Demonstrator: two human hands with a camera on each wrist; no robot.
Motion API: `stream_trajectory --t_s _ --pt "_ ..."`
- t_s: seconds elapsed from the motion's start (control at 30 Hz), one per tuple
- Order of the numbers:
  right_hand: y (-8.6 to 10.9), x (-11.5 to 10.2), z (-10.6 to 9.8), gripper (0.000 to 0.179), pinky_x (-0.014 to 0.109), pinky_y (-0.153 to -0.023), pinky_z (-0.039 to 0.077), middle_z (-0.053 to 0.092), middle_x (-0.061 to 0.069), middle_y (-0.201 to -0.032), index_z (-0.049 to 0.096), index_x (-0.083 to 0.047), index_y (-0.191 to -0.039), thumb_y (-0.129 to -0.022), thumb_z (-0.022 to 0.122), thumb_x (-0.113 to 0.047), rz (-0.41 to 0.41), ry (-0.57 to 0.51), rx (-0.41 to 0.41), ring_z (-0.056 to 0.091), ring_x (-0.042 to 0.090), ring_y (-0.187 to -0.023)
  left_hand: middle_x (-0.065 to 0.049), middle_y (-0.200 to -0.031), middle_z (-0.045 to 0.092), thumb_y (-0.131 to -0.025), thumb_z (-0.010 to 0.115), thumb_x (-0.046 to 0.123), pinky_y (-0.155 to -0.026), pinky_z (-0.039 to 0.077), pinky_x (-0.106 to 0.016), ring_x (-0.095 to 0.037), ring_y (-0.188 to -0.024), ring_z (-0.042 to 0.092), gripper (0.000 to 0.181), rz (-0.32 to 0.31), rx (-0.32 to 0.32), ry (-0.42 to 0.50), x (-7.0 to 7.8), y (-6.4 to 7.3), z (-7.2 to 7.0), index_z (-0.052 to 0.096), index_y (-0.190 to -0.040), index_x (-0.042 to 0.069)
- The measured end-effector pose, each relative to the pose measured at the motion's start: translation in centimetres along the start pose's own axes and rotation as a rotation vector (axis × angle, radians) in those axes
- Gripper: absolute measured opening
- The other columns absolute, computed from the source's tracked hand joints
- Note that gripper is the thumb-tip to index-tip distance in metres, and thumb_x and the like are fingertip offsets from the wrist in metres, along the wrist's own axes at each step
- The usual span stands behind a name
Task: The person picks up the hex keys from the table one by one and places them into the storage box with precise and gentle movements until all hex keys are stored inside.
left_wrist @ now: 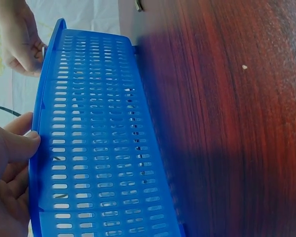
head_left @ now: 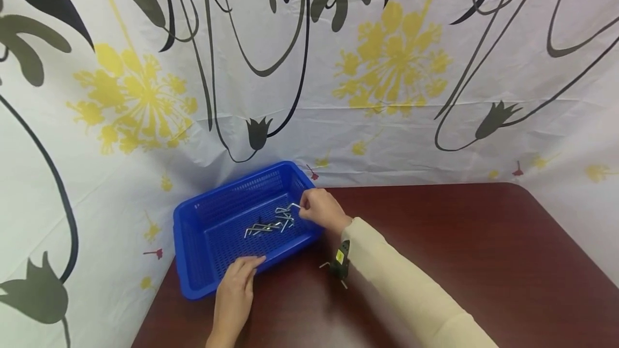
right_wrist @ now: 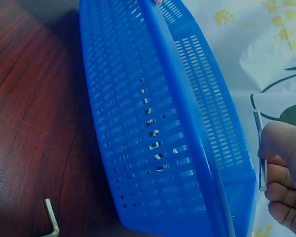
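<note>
A blue plastic basket with slotted walls stands on the table, several metal hex keys lying loose on its floor. Above its right end, my right hand pinches one L-shaped hex key between thumb and fingers. My left hand rests on the near rim, fingers reaching over the edge; in the left wrist view its thumb touches the rim and the other fingers are partly hidden behind it.
On the dark red wooden table, a small dark holder with a yellow label sits partly behind the right sleeve, with hex keys sticking out. A patterned white cloth hangs behind the basket and table.
</note>
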State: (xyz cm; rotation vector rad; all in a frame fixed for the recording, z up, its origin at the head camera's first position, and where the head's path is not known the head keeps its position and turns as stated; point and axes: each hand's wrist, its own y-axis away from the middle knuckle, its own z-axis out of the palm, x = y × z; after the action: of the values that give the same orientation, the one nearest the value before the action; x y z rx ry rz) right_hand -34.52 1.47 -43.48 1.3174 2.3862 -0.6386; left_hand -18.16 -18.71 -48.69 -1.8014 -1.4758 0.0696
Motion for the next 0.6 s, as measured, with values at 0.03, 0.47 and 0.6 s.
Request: stream_trajectory --t_s 0.03,0.47,0.6 --pt "-0.1 0.0 0.1 0.004 0.024 -0.055 0.044 0.057 -0.004 -0.068 0.063 -0.011 -0.073 -0.073 0.067 -0.012 0.006 -0.001 -0.005 0.051 0.009 -0.059 0.003 -0.094 0.064 -0.069 0.070 -0.012 -0.073 0.050 -0.034 -0.017 -0.087 0.060 0.039 0.002 0.003 0.003 0.0 0.0 0.0 0.071 -0.097 0.015" --pt "-2.9 1.4 1.0 0.007 0.026 -0.060 0.046 0.060 -0.002 -0.067 0.065 -0.008 -0.071 -0.074 0.071 -0.011 0.092 -0.089 -0.099 0.053 0.011 -0.059 0.004 -0.094 0.064 -0.069 0.070 -0.011 -0.076 0.048 -0.031 -0.015 -0.089 0.059 0.037 -0.004 0.027 0.002 -0.1 0.1 0.2 0.072 -0.095 0.016" --pt "-3.5 1.8 1.3 0.006 0.026 -0.061 0.047 0.061 -0.001 -0.065 0.066 -0.007 -0.069 -0.073 0.071 -0.009 0.088 -0.103 -0.107 0.053 0.011 -0.058 0.003 -0.094 0.064 -0.070 0.070 -0.010 -0.075 0.049 -0.031 -0.015 -0.089 0.059 0.036 -0.001 0.020 0.001 -0.1 0.0 0.2 0.072 -0.096 0.016"
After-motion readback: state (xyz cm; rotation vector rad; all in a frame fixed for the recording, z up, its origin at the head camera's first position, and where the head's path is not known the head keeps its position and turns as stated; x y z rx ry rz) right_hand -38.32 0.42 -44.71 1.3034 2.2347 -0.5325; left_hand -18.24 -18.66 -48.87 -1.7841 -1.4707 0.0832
